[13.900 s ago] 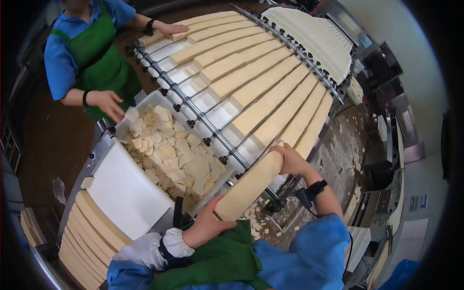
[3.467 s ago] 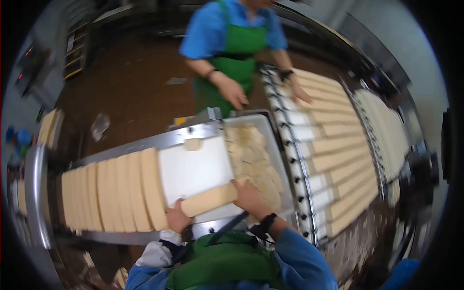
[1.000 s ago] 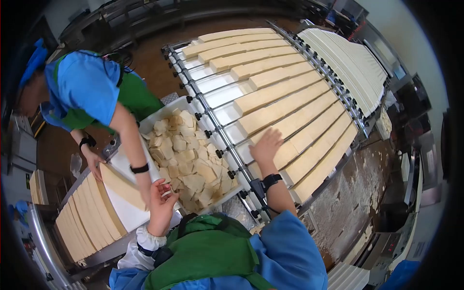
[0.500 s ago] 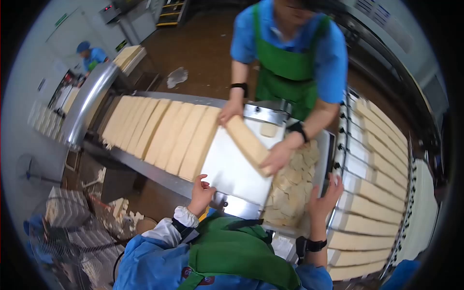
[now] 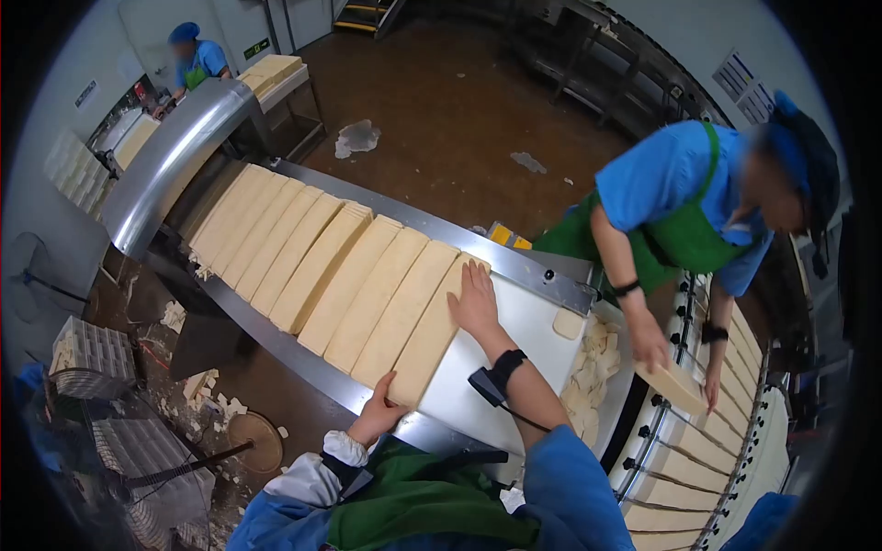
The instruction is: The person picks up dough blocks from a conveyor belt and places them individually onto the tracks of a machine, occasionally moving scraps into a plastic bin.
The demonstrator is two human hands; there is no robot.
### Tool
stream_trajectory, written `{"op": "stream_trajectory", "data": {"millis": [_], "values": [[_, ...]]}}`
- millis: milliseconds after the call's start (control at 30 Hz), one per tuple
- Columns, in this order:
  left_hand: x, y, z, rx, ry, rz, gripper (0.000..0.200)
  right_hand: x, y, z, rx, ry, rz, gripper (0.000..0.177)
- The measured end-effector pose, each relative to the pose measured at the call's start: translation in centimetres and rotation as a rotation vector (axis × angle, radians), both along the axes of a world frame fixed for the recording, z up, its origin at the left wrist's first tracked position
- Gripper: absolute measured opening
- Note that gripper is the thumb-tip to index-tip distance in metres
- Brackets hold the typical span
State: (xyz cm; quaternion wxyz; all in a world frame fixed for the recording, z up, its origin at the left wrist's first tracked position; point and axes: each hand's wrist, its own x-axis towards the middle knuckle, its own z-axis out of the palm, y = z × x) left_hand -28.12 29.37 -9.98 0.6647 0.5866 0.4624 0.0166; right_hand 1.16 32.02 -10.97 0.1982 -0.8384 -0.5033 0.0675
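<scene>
A row of long, pale stacked dough strips lies side by side on the conveyor. My left hand is at the near end of the rightmost dough strip, thumb and fingers curled about its end. On that strip's far end lies my right hand, fingers stretched out over the top. The undersides of both hands are hidden. Right of the strip, the smooth white surface extends to a tray of loose round dough pieces.
Across the line, a co-worker in a green apron holds a dough strip over a rack bearing several more. A metal hood spans the conveyor at left. Crates and a fan stand lower left.
My hands have moved onto the rightmost strip, the right one swinging left and away from me. The co-worker has carried a strip from the white surface to the rack on the right.
</scene>
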Motion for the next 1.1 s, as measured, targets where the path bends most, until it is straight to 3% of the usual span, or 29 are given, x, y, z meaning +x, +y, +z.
{"op": "stream_trajectory", "data": {"millis": [167, 400, 567, 667, 767, 867, 967, 1033, 1100], "values": [[-0.2, 0.1, 0.0, -0.065, -0.023, -0.055, 0.089, -1.0, 1.4, -2.9, -0.102, -0.107, -0.113, 0.068], [1.2, 1.0, 0.8, -0.408, -0.092, 0.021, 0.091, 0.2, 4.4, -0.4, -0.062, -0.139, -0.266, 0.067], [2.6, 1.5, 2.6, -0.405, 0.073, -0.061, 0.094, 1.4, 4.2, 0.8, -0.249, -0.063, -0.288, 0.071], [2.8, -0.6, -2.3, -0.165, -0.109, -0.147, 0.091, 2.3, 0.2, 2.7, -0.348, -0.108, -0.367, 0.070], [4.5, 0.4, 2.8, -0.029, 0.043, -0.447, 0.090, 4.6, -7.7, 1.3, -0.310, -0.359, -0.558, 0.076], [5.3, 0.3, 0.9, 0.395, 0.011, -0.630, 0.090, 5.5, -15.3, 5.3, -0.490, 0.111, -0.708, 0.093], [6.5, 1.3, -0.4, 0.544, 0.036, -0.716, 0.084, 2.9, -22.4, 7.1, -0.248, 0.511, -0.726, 0.105], [6.7, 1.6, -1.4, 0.616, 0.041, -0.739, 0.079, -0.2, -25.5, 6.2, -0.076, 0.374, -0.570, 0.114], [7.3, 1.7, -1.3, 0.660, 0.032, -0.732, 0.076, -2.5, -27.4, 5.1, -0.265, 0.205, -0.377, 0.114]]}}
